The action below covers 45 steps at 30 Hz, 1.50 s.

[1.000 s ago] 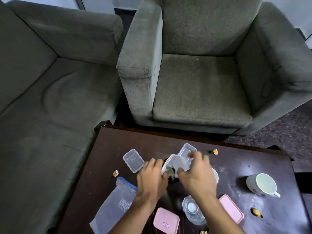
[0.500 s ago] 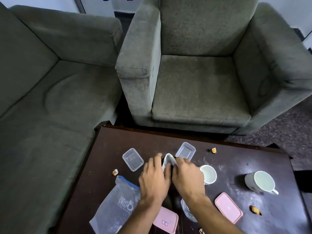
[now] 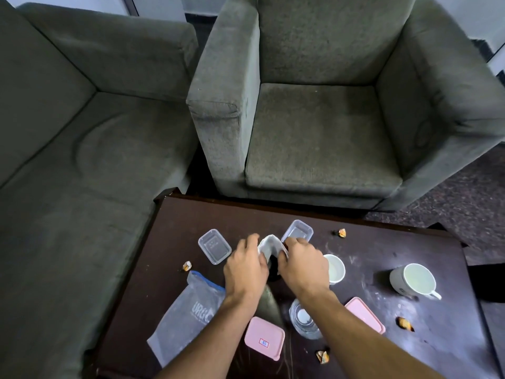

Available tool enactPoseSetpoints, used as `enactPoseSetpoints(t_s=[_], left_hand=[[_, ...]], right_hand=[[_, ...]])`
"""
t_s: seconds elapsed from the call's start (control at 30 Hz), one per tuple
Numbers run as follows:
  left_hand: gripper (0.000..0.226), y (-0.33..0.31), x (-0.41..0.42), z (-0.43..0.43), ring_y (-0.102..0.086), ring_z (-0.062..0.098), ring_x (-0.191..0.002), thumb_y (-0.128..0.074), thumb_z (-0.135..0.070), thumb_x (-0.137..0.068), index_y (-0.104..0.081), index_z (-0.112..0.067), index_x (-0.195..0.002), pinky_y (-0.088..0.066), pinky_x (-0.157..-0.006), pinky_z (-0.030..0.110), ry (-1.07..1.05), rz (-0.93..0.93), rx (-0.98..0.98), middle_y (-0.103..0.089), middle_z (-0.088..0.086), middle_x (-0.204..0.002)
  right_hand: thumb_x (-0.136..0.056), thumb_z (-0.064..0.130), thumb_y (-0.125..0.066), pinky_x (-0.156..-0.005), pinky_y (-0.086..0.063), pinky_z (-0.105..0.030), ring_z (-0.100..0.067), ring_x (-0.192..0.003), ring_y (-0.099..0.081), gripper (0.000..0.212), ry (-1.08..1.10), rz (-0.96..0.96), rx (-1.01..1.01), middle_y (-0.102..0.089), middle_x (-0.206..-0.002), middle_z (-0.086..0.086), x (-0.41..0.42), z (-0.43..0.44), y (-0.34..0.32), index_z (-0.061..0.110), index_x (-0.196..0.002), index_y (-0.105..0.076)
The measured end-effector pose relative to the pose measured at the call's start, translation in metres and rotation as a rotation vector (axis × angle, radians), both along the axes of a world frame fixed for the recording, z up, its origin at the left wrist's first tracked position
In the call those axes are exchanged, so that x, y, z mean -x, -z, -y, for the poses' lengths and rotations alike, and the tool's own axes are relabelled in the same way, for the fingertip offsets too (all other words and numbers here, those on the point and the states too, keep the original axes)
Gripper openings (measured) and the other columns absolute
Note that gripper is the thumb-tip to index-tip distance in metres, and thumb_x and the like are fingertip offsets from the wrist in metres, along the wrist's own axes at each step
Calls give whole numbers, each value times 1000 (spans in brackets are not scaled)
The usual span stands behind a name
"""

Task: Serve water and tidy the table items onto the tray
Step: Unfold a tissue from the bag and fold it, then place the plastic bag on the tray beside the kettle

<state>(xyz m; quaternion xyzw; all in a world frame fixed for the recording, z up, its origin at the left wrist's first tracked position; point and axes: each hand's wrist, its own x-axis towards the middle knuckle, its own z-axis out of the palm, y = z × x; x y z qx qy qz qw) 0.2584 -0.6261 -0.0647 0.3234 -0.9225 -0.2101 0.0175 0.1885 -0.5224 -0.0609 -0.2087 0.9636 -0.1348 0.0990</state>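
Both hands, left (image 3: 246, 266) and right (image 3: 303, 265), grip a white cloth (image 3: 269, 247) at mid-counter (image 3: 382, 250) between two empty clear tubs (image 3: 214, 246); two white mugs (image 3: 414, 281) hold pale liquid

The room is dim, with a cool, greenish cast over everything. What light there is falls soft and from overhead, brightest along the pale wall (image 3: 158, 4) at the top edge. The dark table (image 3: 382, 250) gives back a dull sheen toward its right edge, showing dusty smears. Soft shadows pool under the left hand (image 3: 246, 266) and right hand (image 3: 303, 265) and beside the white mug (image 3: 412, 281). The wide lens bows the armchair (image 3: 328, 119) and sofa (image 3: 68, 160) outward toward the corners. The fingers look slightly smeared; the far corners go soft.
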Motion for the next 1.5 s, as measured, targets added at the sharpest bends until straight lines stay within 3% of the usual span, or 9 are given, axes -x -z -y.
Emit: enactPoseSetpoints(t_s=[0.13,0.3,0.5,0.6,0.73,0.9,1.03,1.27,1.5], left_hand=[[30,-1,1,1,-69,33,-99,-53,-23,-95,-51,-22,-125,-54,-76,42,16,18,-9,-69,5,-113],[55,-15,-13,1,-68,32,-104,-62,-39,-90,-45,-23,-140,-54,-79,42,-68,-93,-85,-67,1,-124],[17,-39,-42,11,-69,22,-89,-63,-25,-94,-67,-19,-109,-48,-78,31,-394,-426,-236,-72,-1,-102],[15,-48,-59,36,-69,27,-95,-62,-22,-92,-70,-19,-104,-48,-81,34,-509,-368,-198,-74,3,-103],[22,-25,-112,65,-65,34,-106,-57,-18,-94,-69,-20,-112,-48,-86,38,-545,-146,-173,-72,7,-112],[30,36,-168,88,-61,29,-113,-56,-17,-94,-64,-22,-122,-50,-91,36,-411,114,-252,-67,5,-115],[29,61,-176,89,-54,28,-116,-53,-20,-96,-61,-23,-124,-48,-93,38,-336,132,-238,-62,4,-118],[48,30,-152,95,-44,25,-133,-54,-25,-96,-47,-23,-144,-38,-109,37,-303,-14,-271,-54,3,-142],[63,-125,-137,126,-45,17,-138,-58,-43,-84,-51,-26,-144,-31,-115,41,-41,-314,71,-56,-6,-142]], right_hand=[[-93,33,-52,-63,-39,-34,-35,-93,-66,25,-13,49,-30,-66,-112,-7,-1,2,-2,19,-112,-57],[-81,34,-67,-79,-51,-40,-29,-116,-49,70,25,-28,201,-50,-129,-7,-14,-2,-23,15,-143,-40],[-91,25,-55,-81,-49,-30,-16,-102,-59,35,-181,9,637,-59,-113,5,-55,31,-63,22,-126,-57],[-91,18,-55,-83,-52,-39,-23,-97,-64,20,-136,177,551,-67,-106,-1,-74,49,-59,18,-107,-67],[-90,25,-55,-90,-50,-36,-30,-113,-62,32,82,536,247,-64,-120,-7,-103,48,-24,20,-121,-61],[-92,31,-51,-99,-42,-41,-33,-129,-43,46,-15,464,-71,-45,-135,-12,-118,50,36,15,-135,-46],[-87,39,-54,-104,-38,-39,-31,-127,-41,44,-92,409,-242,-48,-133,-9,-108,63,62,23,-128,-56],[-88,26,-50,-76,-49,-35,-35,-97,-65,14,-322,389,-71,-70,-102,-8,-101,65,34,26,-99,-58],[-94,30,-57,-73,-44,-34,-27,-96,-65,9,-609,104,196,-72,-101,0,-64,69,-142,26,-100,-61]])
